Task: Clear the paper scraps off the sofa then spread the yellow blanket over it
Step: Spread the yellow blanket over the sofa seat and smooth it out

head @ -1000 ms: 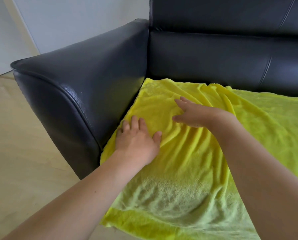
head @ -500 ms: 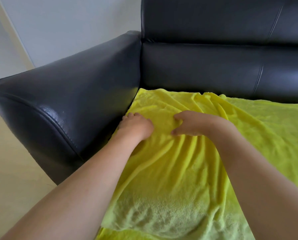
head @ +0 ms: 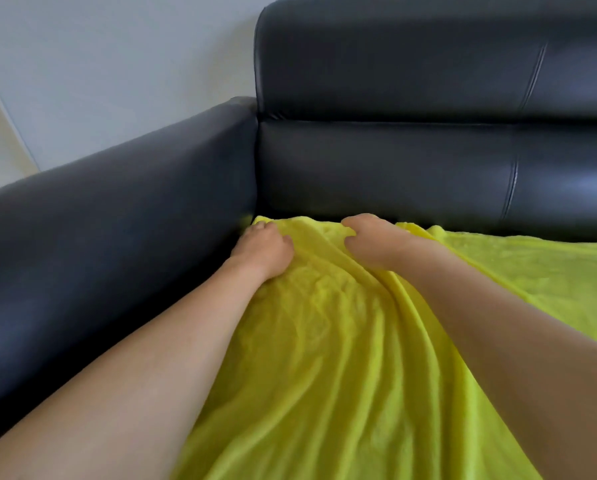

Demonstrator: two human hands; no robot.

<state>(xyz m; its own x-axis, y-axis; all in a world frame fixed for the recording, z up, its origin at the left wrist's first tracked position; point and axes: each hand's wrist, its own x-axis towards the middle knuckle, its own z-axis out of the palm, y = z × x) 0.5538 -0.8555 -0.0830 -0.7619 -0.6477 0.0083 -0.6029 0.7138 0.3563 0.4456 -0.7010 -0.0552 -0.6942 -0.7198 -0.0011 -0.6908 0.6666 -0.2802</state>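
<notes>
Pale wall behind a black leather sofa (head: 411,161). No paper scraps in sight; the spreading step is in hand. Bright yellow fleece blanket (head: 324,358) covers the seat, rucked in long folds. Left hand (head: 264,249) and right hand (head: 369,242), fingers curled, grip its far edge at the armrest corner. Next, probably: tuck, then smooth the folds.

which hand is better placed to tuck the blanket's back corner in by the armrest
Left, probably. The left hand grips the yellow blanket at its back corner, right beside the armrest. The right hand sits further along the edge.
</notes>
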